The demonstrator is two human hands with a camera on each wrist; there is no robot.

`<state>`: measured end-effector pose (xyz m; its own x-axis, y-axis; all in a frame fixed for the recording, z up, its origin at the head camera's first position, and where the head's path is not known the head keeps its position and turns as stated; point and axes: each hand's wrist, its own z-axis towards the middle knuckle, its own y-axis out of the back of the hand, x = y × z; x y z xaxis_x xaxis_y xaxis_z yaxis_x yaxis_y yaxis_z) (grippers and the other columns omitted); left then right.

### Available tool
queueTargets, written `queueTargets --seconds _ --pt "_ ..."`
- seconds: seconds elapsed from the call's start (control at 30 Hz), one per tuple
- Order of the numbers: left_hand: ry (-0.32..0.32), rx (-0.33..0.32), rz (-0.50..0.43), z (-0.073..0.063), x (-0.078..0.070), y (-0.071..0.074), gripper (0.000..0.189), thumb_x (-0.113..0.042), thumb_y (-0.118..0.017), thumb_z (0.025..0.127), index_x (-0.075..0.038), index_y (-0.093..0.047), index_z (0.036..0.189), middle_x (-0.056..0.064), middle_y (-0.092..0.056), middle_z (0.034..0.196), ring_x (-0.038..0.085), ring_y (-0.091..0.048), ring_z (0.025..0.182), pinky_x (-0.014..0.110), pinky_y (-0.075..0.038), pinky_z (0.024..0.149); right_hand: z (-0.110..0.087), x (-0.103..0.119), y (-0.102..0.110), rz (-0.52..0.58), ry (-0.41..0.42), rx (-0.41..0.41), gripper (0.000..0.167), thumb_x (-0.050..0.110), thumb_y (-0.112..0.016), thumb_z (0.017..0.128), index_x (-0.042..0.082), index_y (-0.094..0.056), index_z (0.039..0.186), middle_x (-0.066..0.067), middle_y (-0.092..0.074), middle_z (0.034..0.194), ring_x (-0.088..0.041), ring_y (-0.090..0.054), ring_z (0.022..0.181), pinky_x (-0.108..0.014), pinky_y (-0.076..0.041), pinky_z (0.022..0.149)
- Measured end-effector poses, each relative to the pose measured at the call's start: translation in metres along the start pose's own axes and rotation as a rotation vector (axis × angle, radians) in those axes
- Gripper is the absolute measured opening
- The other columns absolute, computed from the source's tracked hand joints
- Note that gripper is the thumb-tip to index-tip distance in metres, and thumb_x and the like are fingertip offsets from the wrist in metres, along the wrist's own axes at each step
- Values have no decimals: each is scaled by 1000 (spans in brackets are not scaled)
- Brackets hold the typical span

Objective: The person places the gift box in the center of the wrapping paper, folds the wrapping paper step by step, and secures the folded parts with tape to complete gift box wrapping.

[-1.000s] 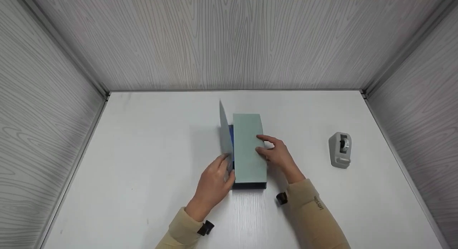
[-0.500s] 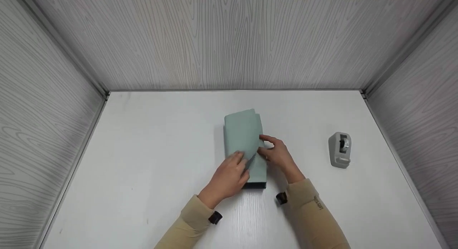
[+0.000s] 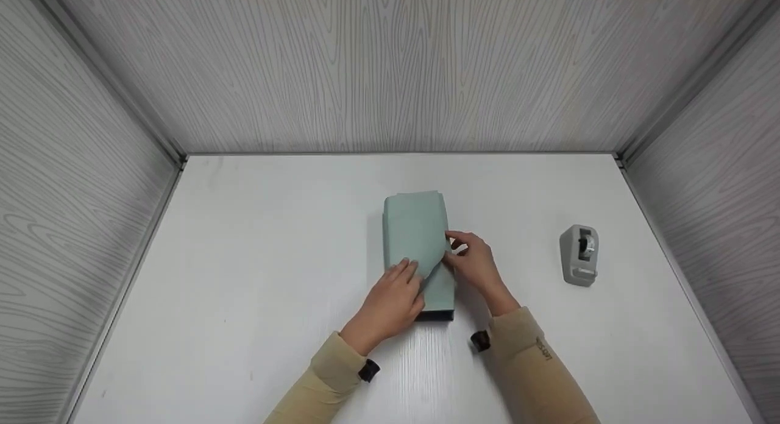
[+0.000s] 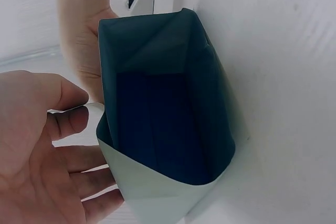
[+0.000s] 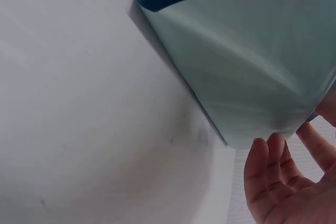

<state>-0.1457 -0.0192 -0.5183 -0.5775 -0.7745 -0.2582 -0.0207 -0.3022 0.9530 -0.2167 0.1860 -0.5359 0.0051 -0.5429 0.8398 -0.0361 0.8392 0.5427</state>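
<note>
A sheet of pale green wrapping paper [image 3: 416,226] is folded over a dark box [image 3: 436,315] on the table. Looking into the paper's near end, the left wrist view shows the blue box [image 4: 155,124] inside. My left hand [image 3: 390,299] lies over the upper flap, its thumb and a finger pinching the flap's raised near edge. Beside the right edge is my right hand [image 3: 478,262], its index finger and thumb touching the overlap. In the right wrist view its fingers [image 5: 257,169] reach the paper's edge. The flap's underside is mostly hidden.
A grey tape dispenser [image 3: 579,255] with a roll stands to the right on the white table [image 3: 274,259]. Grey wood-grain panels [image 3: 390,70] enclose the back and both sides.
My left hand has brought the upright flap over to the right, covering most of the lower paper layer. The right hand has stayed at the right edge, shifting only slightly.
</note>
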Motion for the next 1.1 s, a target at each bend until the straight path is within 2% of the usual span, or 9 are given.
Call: queueTargets --seconds 0.27,0.53,0.8,1.1 --pt "8 31 -107 -1 3 2 38 -19 -48 100 3 -57 131 20 -46 145 33 -38 138 45 -30 111 -4 0 4 -41 10 50 42 12 -70 91 5 -62 132 -13 -60 108 -26 -64 86 -34 -53 72" --pt "-10 8 -199 1 6 0 42 -17 -45 102 3 -51 138 16 -44 147 31 -36 139 43 -28 112 -3 2 3 -47 17 67 40 13 -69 92 5 -63 131 -12 -60 109 -25 -64 86 -34 -54 72" --pt "-72 -29 -217 2 8 0 34 -14 -44 101 2 -55 129 17 -48 143 31 -41 136 44 -31 111 -2 1 3 -3 -24 103 41 13 -67 93 5 -62 133 -9 -57 110 -19 -62 75 -28 -51 59" --pt "-66 2 -225 3 8 -1 32 -14 -45 100 -1 -56 126 15 -50 143 30 -41 137 45 -30 111 -3 2 4 2 -25 98 41 12 -67 94 4 -61 133 -10 -58 114 -22 -64 84 -28 -52 62"
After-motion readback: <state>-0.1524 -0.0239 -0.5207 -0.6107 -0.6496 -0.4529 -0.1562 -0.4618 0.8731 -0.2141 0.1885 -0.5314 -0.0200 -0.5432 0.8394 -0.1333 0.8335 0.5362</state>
